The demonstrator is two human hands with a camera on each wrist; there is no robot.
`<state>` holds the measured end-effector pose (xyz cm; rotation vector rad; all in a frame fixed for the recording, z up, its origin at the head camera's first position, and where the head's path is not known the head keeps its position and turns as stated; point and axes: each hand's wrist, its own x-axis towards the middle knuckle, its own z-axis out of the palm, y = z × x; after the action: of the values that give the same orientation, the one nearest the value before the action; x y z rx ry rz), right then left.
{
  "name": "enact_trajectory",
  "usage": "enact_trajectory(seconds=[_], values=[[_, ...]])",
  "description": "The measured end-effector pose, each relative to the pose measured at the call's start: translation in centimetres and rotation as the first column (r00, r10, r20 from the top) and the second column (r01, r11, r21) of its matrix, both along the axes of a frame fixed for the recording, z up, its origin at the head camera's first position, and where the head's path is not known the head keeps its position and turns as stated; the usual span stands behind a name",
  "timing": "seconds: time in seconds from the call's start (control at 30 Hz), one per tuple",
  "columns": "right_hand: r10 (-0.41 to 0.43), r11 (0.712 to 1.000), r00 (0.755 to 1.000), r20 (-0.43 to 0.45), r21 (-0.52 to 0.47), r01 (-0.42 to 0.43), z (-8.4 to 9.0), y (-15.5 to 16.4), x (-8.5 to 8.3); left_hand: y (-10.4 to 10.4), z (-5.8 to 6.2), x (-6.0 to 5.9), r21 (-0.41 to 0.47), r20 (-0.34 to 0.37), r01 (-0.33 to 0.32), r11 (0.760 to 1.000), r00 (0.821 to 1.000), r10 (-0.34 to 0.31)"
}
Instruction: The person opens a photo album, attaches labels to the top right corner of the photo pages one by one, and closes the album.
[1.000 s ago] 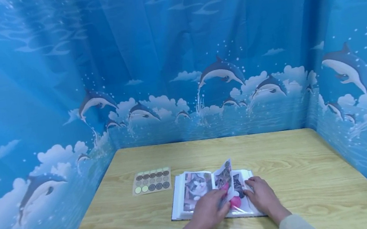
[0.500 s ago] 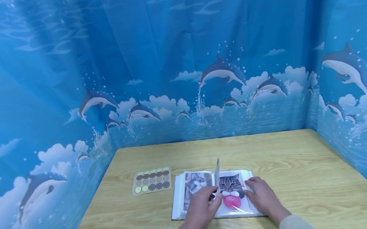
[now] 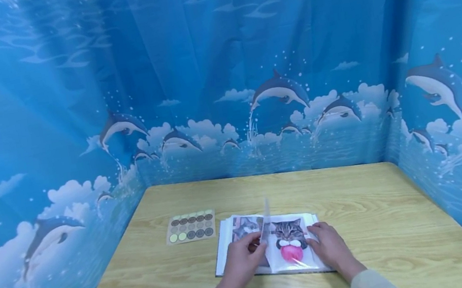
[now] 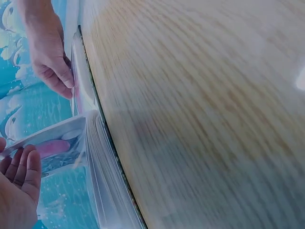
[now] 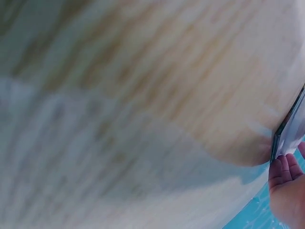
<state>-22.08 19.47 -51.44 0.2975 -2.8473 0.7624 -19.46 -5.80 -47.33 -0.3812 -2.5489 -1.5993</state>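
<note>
I see my left hand (image 3: 241, 258) pinching a raised page (image 3: 264, 218) of the photo album (image 3: 272, 242), which lies right of the sticker sheet (image 3: 190, 227), while my right hand (image 3: 329, 248) rests flat-fingered on the album's right page.

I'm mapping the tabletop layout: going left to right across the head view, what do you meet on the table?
Sticker sheet → left hand → lifted page → cat photo → right hand, all but the sheet on the open album.

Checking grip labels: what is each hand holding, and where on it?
The left hand holds a raised page of the album by its lower edge. The right hand rests flat on the right-hand page, gripping nothing.
</note>
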Motion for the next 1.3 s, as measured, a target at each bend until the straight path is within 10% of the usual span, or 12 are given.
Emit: enact_trajectory(seconds=[0.77,1.3], values=[[0.019,0.998,1.000,0.024,0.062,-0.021,0.0,-0.1,-0.3,-4.5,-0.6,0.3,0.217,0.268,-0.100,0.971,0.963,0.039],[0.002,0.998,0.997,0.074,0.060,-0.007,0.2,-0.1,-0.2,-6.1,-1.9,0.2,0.193,0.384,-0.196,0.961,0.917,0.110]])
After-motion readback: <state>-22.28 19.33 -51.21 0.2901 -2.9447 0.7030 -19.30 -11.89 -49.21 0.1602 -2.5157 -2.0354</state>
